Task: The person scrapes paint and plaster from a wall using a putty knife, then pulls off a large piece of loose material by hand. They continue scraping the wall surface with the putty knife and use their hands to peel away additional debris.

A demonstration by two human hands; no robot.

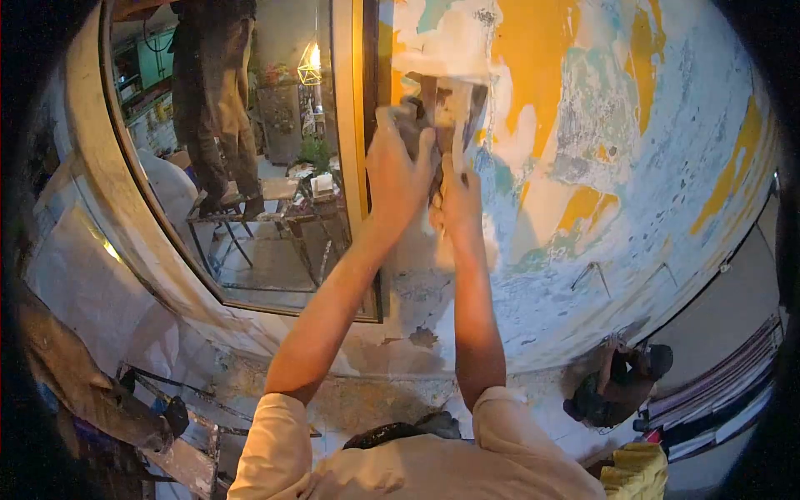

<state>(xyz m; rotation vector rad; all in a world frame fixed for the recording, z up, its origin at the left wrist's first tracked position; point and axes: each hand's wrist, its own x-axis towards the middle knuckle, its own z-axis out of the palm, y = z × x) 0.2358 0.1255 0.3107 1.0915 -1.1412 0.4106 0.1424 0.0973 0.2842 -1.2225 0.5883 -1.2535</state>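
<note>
Both my arms reach up to a patchy wall (533,75) of orange, white and pale blue paint. My left hand (400,162) has its fingers wrapped round a dark tool, partly hidden by the hand, just right of the window frame. Beside it, my right hand (458,192) is closed on the handle of a putty knife (475,112), whose blade points up near the wall. Pale filler lies between the two tools. White filler (442,62) covers the wall just above them.
A framed glass pane (250,279) stands left of my hands. At lower left, a person's legs (92,379) are on a paint-spattered stand (187,467). Another person (617,383) crouches at lower right, near striped cloth (725,392) and yellow cloth (635,473).
</note>
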